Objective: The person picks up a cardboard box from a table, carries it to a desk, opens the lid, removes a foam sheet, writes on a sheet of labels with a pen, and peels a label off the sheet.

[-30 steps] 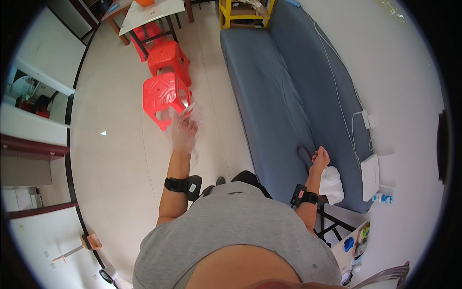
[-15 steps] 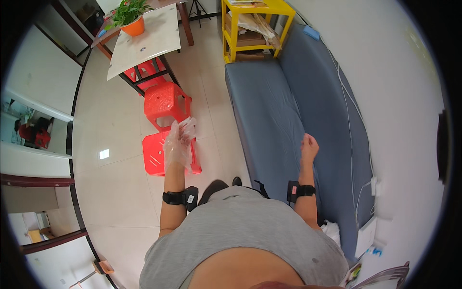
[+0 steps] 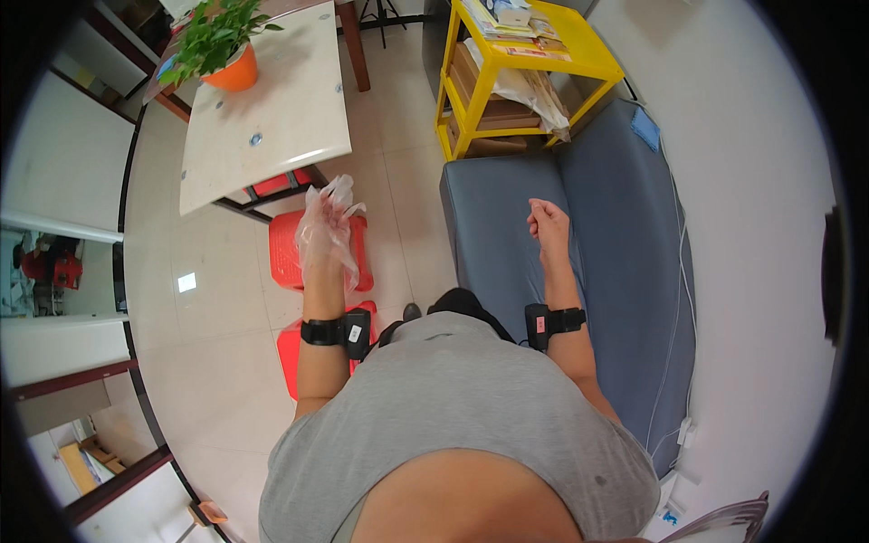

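Note:
My left hand (image 3: 326,226) is inside a loose, clear plastic glove (image 3: 314,258). Its fingers look loosely apart, and nothing shows between them. That hand is in front of a red plastic stool (image 3: 285,244), near the edge of a cream-topped table (image 3: 299,109). My right hand (image 3: 549,226) is bare, with fingers curled in and thumb against them; I see nothing held. It hovers over the blue-grey sofa (image 3: 489,204). Each wrist wears a black strap with a small box.
An orange pot (image 3: 237,71) with a leafy green plant stands on the table. Ahead is a yellow shelf (image 3: 579,41) bearing papers and cardboard. Another red stool (image 3: 290,357) is beside my left forearm. White cables (image 3: 685,290) run along the sofa back by the wall.
I have moved forward: the table, shelf and sofa end are nearer, and the stools have slid back beneath my left arm. My right hand has swung inward and forward, still curled.

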### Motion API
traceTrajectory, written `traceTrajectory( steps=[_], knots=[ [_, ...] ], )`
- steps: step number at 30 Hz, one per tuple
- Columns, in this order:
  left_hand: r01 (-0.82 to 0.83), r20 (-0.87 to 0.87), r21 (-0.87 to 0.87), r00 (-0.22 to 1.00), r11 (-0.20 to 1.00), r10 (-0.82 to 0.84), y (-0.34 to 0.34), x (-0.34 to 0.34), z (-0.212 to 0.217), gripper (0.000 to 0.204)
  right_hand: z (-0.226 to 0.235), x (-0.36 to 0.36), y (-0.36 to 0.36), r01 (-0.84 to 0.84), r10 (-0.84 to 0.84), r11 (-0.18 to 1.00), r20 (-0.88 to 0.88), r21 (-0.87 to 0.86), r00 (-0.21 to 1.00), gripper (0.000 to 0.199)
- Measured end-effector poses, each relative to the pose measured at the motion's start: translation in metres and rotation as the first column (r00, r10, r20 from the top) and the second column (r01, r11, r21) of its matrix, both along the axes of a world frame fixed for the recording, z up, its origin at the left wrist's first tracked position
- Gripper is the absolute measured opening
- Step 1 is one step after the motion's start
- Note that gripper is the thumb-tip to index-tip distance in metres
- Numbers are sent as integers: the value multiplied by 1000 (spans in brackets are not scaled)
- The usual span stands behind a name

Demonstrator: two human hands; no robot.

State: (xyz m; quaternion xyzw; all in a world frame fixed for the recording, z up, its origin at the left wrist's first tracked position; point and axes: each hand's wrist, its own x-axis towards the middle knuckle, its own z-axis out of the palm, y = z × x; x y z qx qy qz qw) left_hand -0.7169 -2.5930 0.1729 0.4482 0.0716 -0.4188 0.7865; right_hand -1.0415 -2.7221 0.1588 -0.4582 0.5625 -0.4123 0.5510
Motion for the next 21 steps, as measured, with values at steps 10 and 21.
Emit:
traceTrajectory(
  steps=[10, 21],
  knots=[
    [150, 37, 29, 988, 988, -151, -222, 92, -28, 24, 8, 120, -211, -167, 167, 986, 42, -2, 985, 18],
    [-187, -9, 149, 982, 971, 191, -326, 195, -37, 30, 29, 324, -399, -481, 480, 876, -24, -41, 877, 17]
  ],
)
